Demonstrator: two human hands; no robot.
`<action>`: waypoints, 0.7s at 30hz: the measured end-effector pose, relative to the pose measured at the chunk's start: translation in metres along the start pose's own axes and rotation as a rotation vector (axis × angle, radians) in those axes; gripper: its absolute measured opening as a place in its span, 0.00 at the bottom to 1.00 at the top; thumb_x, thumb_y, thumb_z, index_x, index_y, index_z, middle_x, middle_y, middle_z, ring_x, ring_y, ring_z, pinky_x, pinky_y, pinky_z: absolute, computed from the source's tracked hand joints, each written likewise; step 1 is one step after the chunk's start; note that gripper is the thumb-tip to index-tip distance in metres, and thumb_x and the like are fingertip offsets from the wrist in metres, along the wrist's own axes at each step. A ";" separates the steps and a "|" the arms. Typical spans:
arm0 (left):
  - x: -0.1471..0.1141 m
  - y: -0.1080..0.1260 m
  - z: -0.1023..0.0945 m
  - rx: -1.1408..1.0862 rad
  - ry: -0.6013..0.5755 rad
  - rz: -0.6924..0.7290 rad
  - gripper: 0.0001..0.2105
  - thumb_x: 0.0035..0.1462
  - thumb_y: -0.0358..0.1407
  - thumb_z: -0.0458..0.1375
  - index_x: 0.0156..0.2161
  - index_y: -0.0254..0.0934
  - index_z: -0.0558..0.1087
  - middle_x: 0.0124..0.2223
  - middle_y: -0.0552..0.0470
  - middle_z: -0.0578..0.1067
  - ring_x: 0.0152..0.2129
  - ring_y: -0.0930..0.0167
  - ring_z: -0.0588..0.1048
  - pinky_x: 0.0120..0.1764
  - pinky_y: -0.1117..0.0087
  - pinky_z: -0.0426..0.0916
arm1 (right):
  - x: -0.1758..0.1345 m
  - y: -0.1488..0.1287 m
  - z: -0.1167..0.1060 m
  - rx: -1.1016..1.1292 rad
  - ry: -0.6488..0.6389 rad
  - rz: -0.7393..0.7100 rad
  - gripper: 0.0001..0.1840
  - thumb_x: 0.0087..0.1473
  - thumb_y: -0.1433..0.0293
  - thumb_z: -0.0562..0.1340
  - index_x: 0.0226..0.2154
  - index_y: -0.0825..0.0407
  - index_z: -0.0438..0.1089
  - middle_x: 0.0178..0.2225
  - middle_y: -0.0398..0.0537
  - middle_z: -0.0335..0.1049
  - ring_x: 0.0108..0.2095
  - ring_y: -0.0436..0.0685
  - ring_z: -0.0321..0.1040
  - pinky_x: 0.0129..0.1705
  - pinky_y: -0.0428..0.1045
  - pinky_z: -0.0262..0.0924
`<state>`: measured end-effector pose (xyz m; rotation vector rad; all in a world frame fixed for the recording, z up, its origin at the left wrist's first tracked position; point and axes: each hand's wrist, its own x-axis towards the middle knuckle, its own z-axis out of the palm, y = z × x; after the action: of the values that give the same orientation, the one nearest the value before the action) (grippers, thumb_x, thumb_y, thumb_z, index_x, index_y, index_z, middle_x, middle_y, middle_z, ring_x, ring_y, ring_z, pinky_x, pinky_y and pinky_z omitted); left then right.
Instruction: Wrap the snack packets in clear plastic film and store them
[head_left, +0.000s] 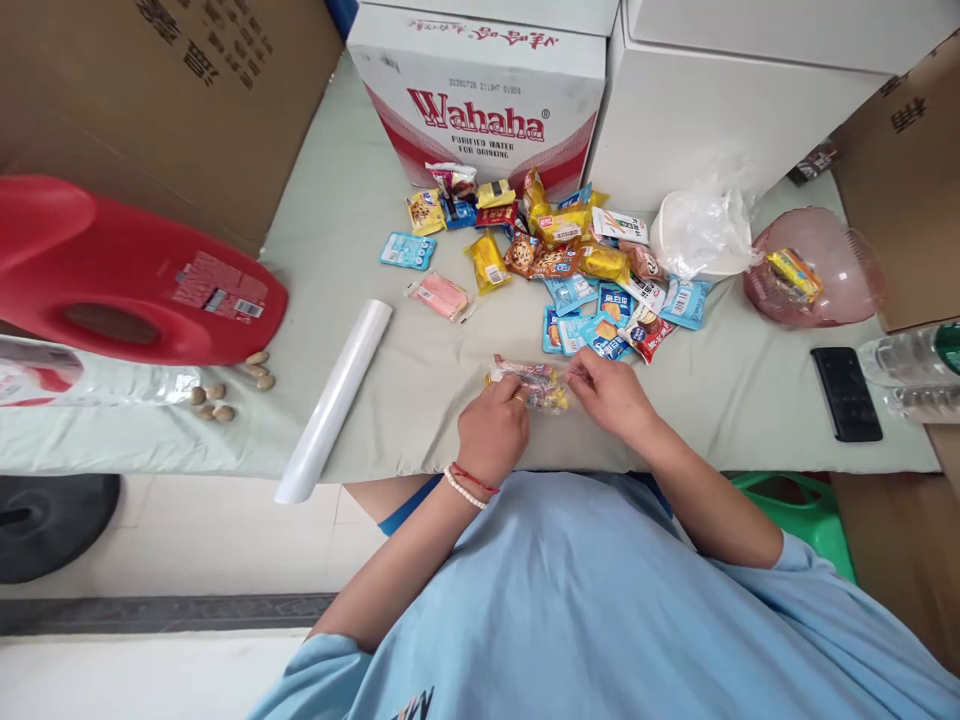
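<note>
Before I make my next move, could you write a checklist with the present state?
1. Left-hand grip on the shiny red-and-yellow plastic packet: ok, at its left end.
2. Right-hand grip on the packet's right end: ok.
3. Packet sealed: cannot tell; detail too small.
4. Shiny white cylindrical roll fully on the pale green cloth-covered table: not ok, its near end overhangs the edge.
5. Flat black rectangular phone apart from both hands: ok.

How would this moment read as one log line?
left hand: holding clear packet; right hand: pinching packet's right end; beyond: snack pile; to the left: white roll
</note>
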<state>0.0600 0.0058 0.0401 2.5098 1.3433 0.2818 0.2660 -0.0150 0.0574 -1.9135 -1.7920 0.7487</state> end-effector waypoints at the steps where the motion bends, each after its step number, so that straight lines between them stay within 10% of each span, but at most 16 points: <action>1: 0.000 0.001 0.002 0.011 -0.001 0.006 0.14 0.67 0.29 0.51 0.47 0.39 0.80 0.52 0.45 0.81 0.44 0.62 0.78 0.37 0.63 0.69 | 0.006 -0.012 0.003 0.009 -0.028 -0.019 0.05 0.66 0.69 0.58 0.39 0.49 0.70 0.33 0.46 0.74 0.33 0.58 0.68 0.36 0.50 0.55; 10: -0.013 -0.030 0.006 -0.493 0.107 0.105 0.18 0.63 0.28 0.52 0.52 0.41 0.79 0.60 0.46 0.78 0.51 0.63 0.78 0.50 0.61 0.74 | 0.040 -0.036 0.051 -0.078 -0.086 -0.129 0.10 0.70 0.71 0.52 0.39 0.51 0.68 0.36 0.51 0.75 0.36 0.59 0.68 0.37 0.50 0.54; 16: -0.001 -0.050 0.015 -0.782 0.482 -0.428 0.10 0.61 0.37 0.62 0.47 0.40 0.77 0.43 0.52 0.76 0.20 0.78 0.66 0.30 0.70 0.68 | 0.034 -0.031 0.056 -0.065 -0.050 -0.165 0.11 0.70 0.70 0.51 0.41 0.51 0.68 0.36 0.51 0.73 0.37 0.60 0.67 0.39 0.50 0.55; 21: 0.006 -0.054 0.015 -0.690 0.486 -0.533 0.31 0.45 0.42 0.73 0.55 0.37 0.72 0.49 0.48 0.74 0.25 0.76 0.67 0.35 0.68 0.70 | 0.033 -0.033 0.058 -0.045 -0.031 -0.158 0.11 0.70 0.70 0.50 0.40 0.50 0.68 0.36 0.51 0.73 0.38 0.60 0.67 0.39 0.50 0.56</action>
<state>0.0258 0.0372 0.0078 1.5060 1.6516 1.0638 0.2050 0.0173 0.0302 -1.7708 -1.9678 0.6922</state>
